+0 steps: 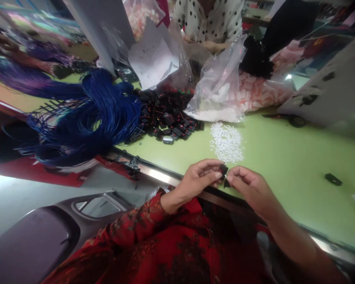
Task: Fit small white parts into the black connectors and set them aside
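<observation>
The red patterned sleeve (149, 215) of the left arm lies nearest. Left to right: a dark-blue wire bundle (106, 106) overhangs the near edge of the green surface (284, 157); then the left hand (199, 179), its fingers grasping a small black plastic piece (223, 170) at that edge. The piece sits between both hands, its long axis seemingly toward the edge, partly covered. The right hand (251, 187) meets its right side, fingers pinched together; whether they grip anything is unclear.

The left hand (202, 177) partly hides a black part (223, 170); the white speck (225, 177) by the right hand (250, 184) is too small to identify. Beyond them, the paper's (155, 59) print is blurred.
</observation>
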Demonstrator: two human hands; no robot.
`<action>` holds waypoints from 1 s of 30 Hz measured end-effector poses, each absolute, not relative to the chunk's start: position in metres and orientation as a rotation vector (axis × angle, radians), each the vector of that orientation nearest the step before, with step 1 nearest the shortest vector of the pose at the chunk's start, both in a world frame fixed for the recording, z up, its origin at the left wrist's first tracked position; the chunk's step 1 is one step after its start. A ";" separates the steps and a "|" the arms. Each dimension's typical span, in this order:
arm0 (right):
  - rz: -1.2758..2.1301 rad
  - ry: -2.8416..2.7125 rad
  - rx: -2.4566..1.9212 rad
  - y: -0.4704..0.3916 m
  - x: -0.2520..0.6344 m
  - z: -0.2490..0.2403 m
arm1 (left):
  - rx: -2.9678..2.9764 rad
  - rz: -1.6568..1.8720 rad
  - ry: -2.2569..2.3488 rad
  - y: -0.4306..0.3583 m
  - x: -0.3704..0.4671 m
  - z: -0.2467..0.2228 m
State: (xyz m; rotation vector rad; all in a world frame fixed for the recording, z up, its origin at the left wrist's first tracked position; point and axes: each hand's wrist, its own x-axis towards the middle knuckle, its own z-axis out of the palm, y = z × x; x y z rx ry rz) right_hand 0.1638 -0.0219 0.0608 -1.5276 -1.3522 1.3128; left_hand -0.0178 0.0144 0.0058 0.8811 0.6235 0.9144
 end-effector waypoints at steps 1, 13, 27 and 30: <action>1.312 -1.356 -1.537 -0.022 0.164 0.061 | 0.927 0.922 0.636 0.014 -0.018 0.006; 1.080 -1.408 -1.505 -0.031 0.157 0.051 | 1.165 1.044 0.681 0.004 -0.016 0.004; 1.375 -1.273 -1.521 -0.035 0.174 0.033 | 0.781 0.895 0.672 -0.007 -0.014 0.005; 1.098 -1.396 -1.607 -0.015 0.195 0.030 | 0.774 0.933 0.686 0.002 -0.013 0.007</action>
